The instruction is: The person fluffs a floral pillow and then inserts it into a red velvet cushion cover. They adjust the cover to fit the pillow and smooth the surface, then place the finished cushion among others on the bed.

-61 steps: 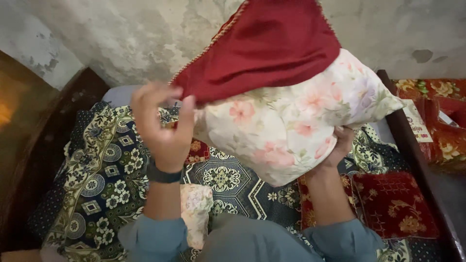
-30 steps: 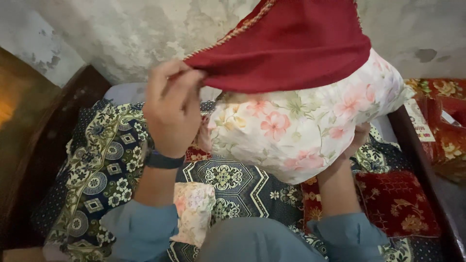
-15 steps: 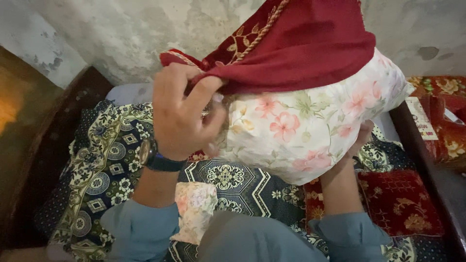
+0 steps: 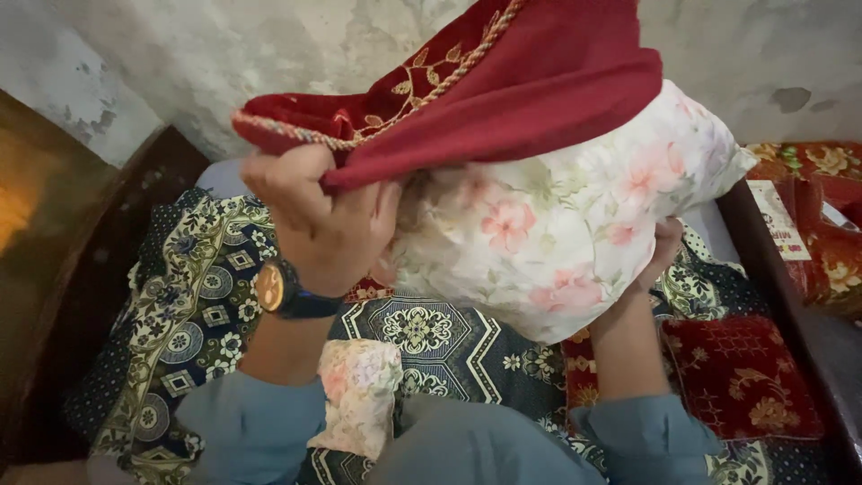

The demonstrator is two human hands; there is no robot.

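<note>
While the floral pillow [image 4: 557,224] is held up in the air above the bed, the left hand [image 4: 319,220] is closed tight on the edge of the red cover [image 4: 503,85], fingers curled over the corded gold trim and pinching the cloth against the pillow's near corner. Red cover sits over the top part of the pillow only; lower white-and-pink flowered part bulges out bare below it. Right hand [image 4: 663,251] is under the far lower side of the pillow, mostly hidden by it; it props the pillow from beneath, and fingertips show at the edge pressed into the fabric, but I cannot tell how far it is closed. Left wrist has a watch [image 4: 274,289] with a dark strap and round face. Both sleeves [image 4: 251,431] are grey-blue. Below the pillow, well apart from it, a patterned bedspread [image 4: 193,296] in dark blue, cream and green covers the bed. A second small floral pillow [image 4: 359,395] lies near the person's lap, just beside the left forearm. A red embroidered cushion [image 4: 741,373] lies on the bedspread to the right, near the right forearm. Dark wooden bed frame [image 4: 772,269] runs along the right side, more red-and-gold cloth [image 4: 822,216] beyond it. Rough plastered wall [image 4: 180,54] behind everything.
</note>
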